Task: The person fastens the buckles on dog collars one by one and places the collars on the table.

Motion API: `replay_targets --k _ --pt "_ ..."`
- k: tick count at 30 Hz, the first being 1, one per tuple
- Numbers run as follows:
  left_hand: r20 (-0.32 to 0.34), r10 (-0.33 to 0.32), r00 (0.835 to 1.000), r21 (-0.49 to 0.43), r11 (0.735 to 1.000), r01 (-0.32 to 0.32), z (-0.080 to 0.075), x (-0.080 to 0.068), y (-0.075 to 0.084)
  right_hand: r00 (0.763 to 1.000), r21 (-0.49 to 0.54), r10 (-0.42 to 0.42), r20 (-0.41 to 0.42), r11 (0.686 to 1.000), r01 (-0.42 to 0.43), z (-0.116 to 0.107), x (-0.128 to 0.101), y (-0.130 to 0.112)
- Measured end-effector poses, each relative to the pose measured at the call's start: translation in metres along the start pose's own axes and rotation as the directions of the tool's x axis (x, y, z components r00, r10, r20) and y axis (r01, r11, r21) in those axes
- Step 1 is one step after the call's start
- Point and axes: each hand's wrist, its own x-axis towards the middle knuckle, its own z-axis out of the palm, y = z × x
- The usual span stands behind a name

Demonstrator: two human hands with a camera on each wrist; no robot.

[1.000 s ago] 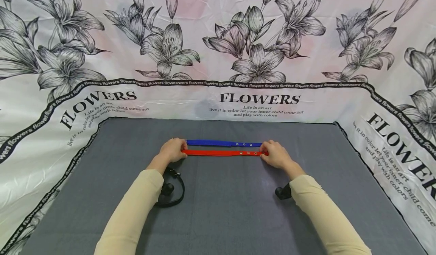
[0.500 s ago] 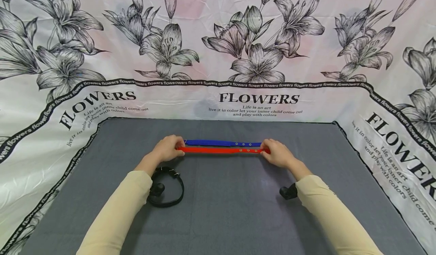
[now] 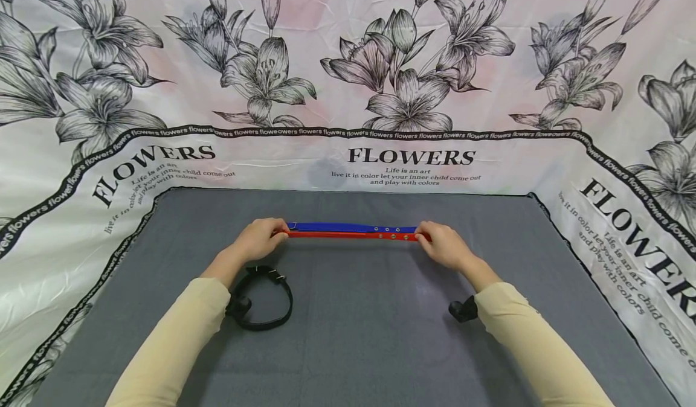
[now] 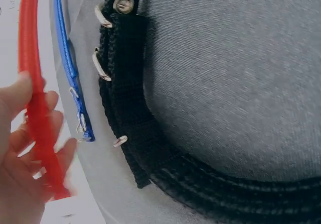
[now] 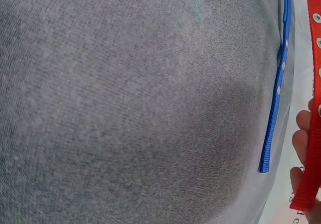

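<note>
left hand (image 3: 260, 238): fingers curled, pinching | right hand (image 3: 441, 245): same | forearms extended

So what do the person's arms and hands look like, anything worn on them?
Both arms wear long, plain cream-beige sleeves reaching the wrists. The left hand and right hand are bare, with no gloves or rings visible. A small black camera mount sits under the right wrist.

A black collar (image 3: 261, 298) lies coiled on the grey mat (image 3: 359, 334), flowered cloth (image 3: 348, 63) behind.
</note>
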Motion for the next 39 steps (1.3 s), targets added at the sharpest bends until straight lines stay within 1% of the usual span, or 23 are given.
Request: replay_targets --k 3,6,12,14,17,21,23,26,30,32,35,39 --pt "-0.035 0.015 0.999 0.031 0.999 -0.014 0.000 -0.001 -0.001 1.000 -0.002 0.011 -0.008 1.000 -0.011 -0.002 0.000 -0.001" --pt "-0.051 0.009 0.999 0.042 0.999 -0.007 -0.001 -0.003 -0.001 1.000 -0.004 0.016 -0.008 1.000 -0.016 -0.003 0.000 0.000" --pt "-0.047 -0.024 0.999 0.053 0.998 0.027 -0.004 -0.008 -0.001 0.999 -0.013 0.036 0.008 0.999 -0.036 -0.005 -0.002 0.002" --pt "-0.058 -0.031 0.998 0.063 0.997 0.034 -0.004 -0.009 -0.002 0.999 -0.018 0.032 0.006 0.999 -0.032 -0.005 -0.002 0.003" --pt "-0.082 -0.056 0.995 0.076 0.995 0.062 -0.006 -0.010 -0.004 1.000 -0.022 0.025 -0.004 0.999 -0.025 -0.005 -0.003 0.006" --pt "-0.113 -0.083 0.990 0.082 0.992 0.092 -0.009 -0.010 -0.007 0.999 -0.018 0.036 -0.015 0.999 -0.037 -0.005 -0.005 0.009" --pt "-0.130 -0.087 0.988 0.075 0.992 0.097 -0.009 -0.010 -0.008 0.999 -0.010 0.044 -0.017 0.999 -0.045 -0.007 -0.006 0.009" --pt "-0.170 -0.088 0.981 0.032 0.995 0.095 -0.009 -0.010 -0.010 0.998 0.009 0.061 -0.021 0.998 -0.060 -0.009 -0.006 0.009" --pt "-0.227 -0.081 0.971 -0.083 0.995 0.064 -0.009 -0.011 -0.012 0.995 0.033 0.083 -0.046 0.996 -0.082 -0.012 -0.007 0.008" --pt "-0.238 -0.087 0.967 -0.139 0.989 0.054 -0.011 -0.012 -0.012 0.994 0.049 0.085 -0.069 0.995 -0.082 -0.014 -0.007 0.007" --pt "-0.224 -0.121 0.967 -0.201 0.977 0.076 -0.015 -0.014 -0.011 0.991 0.081 0.088 -0.103 0.993 -0.080 -0.018 -0.007 0.005" --pt "-0.193 -0.199 0.961 -0.272 0.952 0.142 -0.018 -0.016 -0.006 0.986 0.149 0.125 -0.111 0.983 -0.108 -0.024 -0.007 0.000"
